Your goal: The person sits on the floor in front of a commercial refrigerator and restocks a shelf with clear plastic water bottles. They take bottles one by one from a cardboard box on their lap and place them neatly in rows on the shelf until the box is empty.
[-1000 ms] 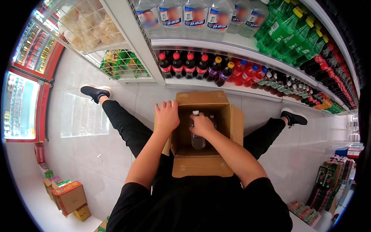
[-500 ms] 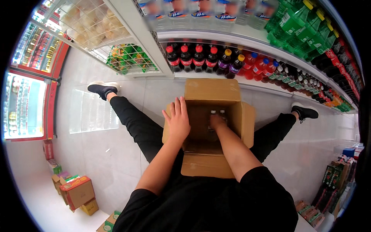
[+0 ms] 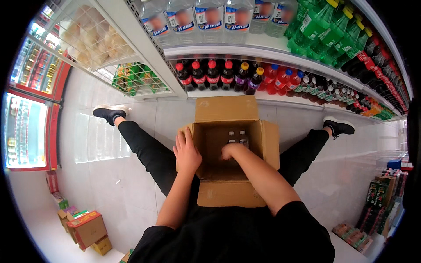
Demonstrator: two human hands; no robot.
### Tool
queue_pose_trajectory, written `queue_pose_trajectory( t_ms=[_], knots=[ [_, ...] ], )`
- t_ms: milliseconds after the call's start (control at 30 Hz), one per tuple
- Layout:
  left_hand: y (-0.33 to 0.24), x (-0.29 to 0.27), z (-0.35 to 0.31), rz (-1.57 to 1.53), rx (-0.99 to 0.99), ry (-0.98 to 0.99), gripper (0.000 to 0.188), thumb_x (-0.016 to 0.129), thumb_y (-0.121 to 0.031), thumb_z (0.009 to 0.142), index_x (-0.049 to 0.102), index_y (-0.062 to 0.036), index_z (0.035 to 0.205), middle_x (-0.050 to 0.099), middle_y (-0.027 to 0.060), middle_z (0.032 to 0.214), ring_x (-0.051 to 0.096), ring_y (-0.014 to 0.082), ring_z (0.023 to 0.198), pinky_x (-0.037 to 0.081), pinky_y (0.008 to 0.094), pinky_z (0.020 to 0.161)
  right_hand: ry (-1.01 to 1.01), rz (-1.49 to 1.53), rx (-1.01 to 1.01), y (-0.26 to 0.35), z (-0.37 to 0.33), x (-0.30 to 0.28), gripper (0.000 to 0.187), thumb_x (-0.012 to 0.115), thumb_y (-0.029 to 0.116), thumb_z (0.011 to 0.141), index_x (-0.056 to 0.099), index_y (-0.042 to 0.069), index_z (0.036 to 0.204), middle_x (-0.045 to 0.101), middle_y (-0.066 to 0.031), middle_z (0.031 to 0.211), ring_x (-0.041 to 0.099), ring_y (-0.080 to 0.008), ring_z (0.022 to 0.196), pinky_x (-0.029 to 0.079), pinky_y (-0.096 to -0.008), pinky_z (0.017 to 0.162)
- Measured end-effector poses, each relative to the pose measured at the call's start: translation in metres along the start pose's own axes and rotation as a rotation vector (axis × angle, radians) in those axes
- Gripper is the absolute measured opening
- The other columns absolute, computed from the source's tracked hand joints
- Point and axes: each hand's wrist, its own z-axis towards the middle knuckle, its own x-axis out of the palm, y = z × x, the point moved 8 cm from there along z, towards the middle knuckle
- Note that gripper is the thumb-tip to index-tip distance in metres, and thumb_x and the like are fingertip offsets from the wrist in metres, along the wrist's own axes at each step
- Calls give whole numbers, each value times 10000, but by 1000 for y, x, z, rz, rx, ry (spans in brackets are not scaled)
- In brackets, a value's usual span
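Observation:
An open cardboard box (image 3: 226,108) stands between my outstretched legs, its flaps folded outward. My left hand (image 3: 187,151) lies flat on the box's left flap, fingers stretched and holding nothing. Inside the box is my right hand (image 3: 232,150), its fingers curled downward and closed; whatever they hold, if anything, is hidden beneath the hand. Just beyond it, two small bottles with pale caps, a left bottle (image 3: 231,136) and a right bottle (image 3: 243,136), stand upright side by side. My right hand and forearm cover their lower parts.
Ahead runs a store shelf (image 3: 263,49) with clear bottles (image 3: 208,21) above and dark soda bottles (image 3: 212,73) below. A white wire rack (image 3: 140,74) stands at the far left, before red-framed fridges (image 3: 52,131). Cartons (image 3: 87,228) are stacked at the near left.
My right hand has moved nearer and slightly left inside the box, off the two bottles, showing more of them. My left hand stays on the flap. The view has shifted.

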Motion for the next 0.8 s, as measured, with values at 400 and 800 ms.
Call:
queue_pose_trajectory(
  t_ms=[400,800],
  knots=[
    [-5,-11,62,1,167,135,832,680,-149,845,307,-126,1589,263,225,1652,226,445,1538,259,702,1162,-1268,718,-186,-99,-255,-148,363,682,349,949,681,-4,1034,719,-237,1068,692,-369,937,543,-455,832],
    [-21,-16,79,642,311,-22,311,634,-318,915,638,-76,1111,706,65,990,666,292,1018,267,761,1098,-1151,268,341,-84,-193,-95,266,627,220,953,579,-21,1057,691,-236,1022,668,-398,998,531,-507,888]
  ],
)
